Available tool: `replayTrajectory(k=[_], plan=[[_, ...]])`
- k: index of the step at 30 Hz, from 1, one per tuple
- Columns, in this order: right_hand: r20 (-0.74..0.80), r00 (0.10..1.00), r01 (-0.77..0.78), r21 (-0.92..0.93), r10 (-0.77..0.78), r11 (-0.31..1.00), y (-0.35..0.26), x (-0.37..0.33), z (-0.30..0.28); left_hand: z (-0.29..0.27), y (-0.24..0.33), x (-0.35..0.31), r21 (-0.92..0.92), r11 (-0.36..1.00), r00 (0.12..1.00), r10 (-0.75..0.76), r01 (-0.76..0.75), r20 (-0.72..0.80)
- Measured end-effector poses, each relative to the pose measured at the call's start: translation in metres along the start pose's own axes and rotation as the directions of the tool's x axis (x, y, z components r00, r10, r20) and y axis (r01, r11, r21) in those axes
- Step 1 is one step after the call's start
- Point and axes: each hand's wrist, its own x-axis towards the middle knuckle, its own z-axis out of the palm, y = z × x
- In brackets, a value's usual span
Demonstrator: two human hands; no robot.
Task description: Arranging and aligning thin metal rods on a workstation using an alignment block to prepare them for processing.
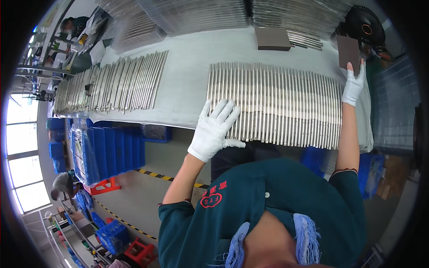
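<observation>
A long row of slim silvery metal rods (277, 96) lies side by side in front of me on a pale-covered table (185, 76). Flat over the left end of that row rests my left hand (214, 129), white-gloved, fingers spread, gripping nothing. At the far right, past the row's end, my right hand (354, 87) grips the near end of a brown rectangular block (348, 51); its glove leaves some fingertips bare. A second brown block (272, 39) lies at the back of the table, beside a few more rods (306, 39).
Another batch of rods (120, 85), less even, covers the table's left part, with a small dark object (89, 90) on it. Clear plastic trays (201, 15) are stacked along the back. A black fan (364, 27) stands back right. Blue crates (111, 149) sit on the floor at left.
</observation>
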Motion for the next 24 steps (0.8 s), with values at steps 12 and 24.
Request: replayTrajectory(k=[12,24], plan=[[0.047,0.998,-0.038,0.022,0.037,0.999,-0.003,0.002,-0.003,-0.007,-0.02,-0.024,-0.001,0.992,0.992,-0.125,0.125,-0.009],[0.048,0.998,-0.053,0.047,0.051,0.997,-0.011,0.0,-0.002,0.004,-0.021,-0.021,-0.024,0.995,0.992,-0.099,0.097,-0.078]])
